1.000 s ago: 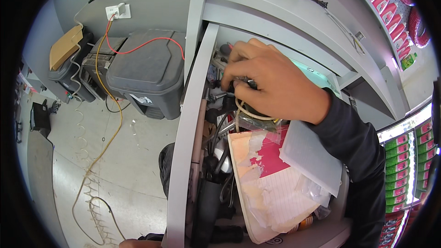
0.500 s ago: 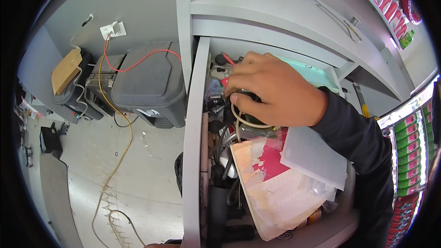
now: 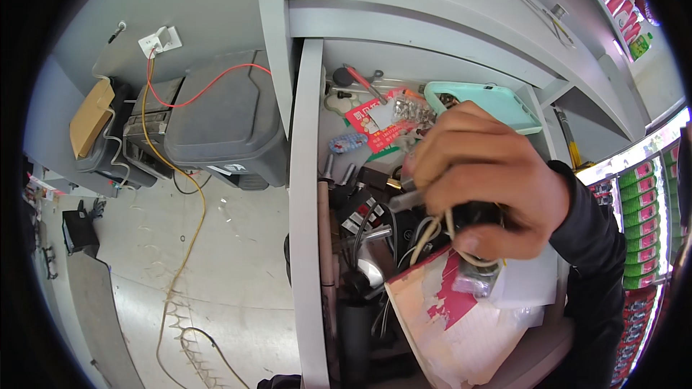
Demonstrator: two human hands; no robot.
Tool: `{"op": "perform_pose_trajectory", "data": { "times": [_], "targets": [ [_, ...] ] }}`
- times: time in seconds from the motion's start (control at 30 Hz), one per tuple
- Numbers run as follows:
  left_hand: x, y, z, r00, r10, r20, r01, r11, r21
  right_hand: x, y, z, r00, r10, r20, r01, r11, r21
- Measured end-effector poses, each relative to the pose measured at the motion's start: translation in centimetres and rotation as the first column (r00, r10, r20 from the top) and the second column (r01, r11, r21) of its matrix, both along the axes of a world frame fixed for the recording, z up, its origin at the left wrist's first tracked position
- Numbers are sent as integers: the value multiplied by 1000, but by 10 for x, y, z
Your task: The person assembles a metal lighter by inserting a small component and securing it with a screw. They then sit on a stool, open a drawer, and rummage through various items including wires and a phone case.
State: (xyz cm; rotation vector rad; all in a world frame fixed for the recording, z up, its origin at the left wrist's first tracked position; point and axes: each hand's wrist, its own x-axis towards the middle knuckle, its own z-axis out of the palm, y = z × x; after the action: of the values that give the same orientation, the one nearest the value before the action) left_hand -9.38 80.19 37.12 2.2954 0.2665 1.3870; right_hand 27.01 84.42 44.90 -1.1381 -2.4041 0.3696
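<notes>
My right hand [image 3: 490, 180] is above the open drawer [image 3: 308, 194], its fingers curled round a bundle. In the bundle are a looped beige cable [image 3: 430, 234], a black piece [image 3: 477, 214] and a small clear plastic packet [image 3: 476, 279]. The fingers are partly blurred by motion. Below the hand lies a worn notebook [image 3: 454, 324] with a torn pink cover, a white sheet [image 3: 530, 277] beside it. A red printed card [image 3: 375, 119] and a clear bag of small metal parts [image 3: 413, 109] show beyond the fingers. My left hand is not in view; only a dark sleeve [image 3: 280, 382] shows.
A mint-green tray [image 3: 515, 112] sits at the drawer's far right. Black cables and metal tools fill the drawer's left side. A grey lidded bin [image 3: 220, 119] stands left of the cabinet, and a yellow cable [image 3: 194, 238] runs over the floor. Stocked shelves [image 3: 640, 227] rise at right.
My right hand has moved right and nearer with the bundle, uncovering the red card and the bag of metal parts. The view has shifted slightly.
</notes>
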Motion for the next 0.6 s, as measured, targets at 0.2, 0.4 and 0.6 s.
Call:
{"op": "perform_pose_trajectory", "data": {
  "times": [0.2, 0.4, 0.6],
  "targets": [
    [2, 6, -6, 998, -27, 50, 24, 998, 65, 2, -13, -3, 996, 12, -84, 2, 986, 165],
    [5, 9, -8, 997, -24, 80, 17, 996, 85, 0, -16, -1, 991, -40, -132, 62, 983, 173],
    [5, 8, -6, 997, -18, 77, 13, 997, 72, -1, -18, -3, 965, -100, -241, 136, 980, 142]
  ]
}}
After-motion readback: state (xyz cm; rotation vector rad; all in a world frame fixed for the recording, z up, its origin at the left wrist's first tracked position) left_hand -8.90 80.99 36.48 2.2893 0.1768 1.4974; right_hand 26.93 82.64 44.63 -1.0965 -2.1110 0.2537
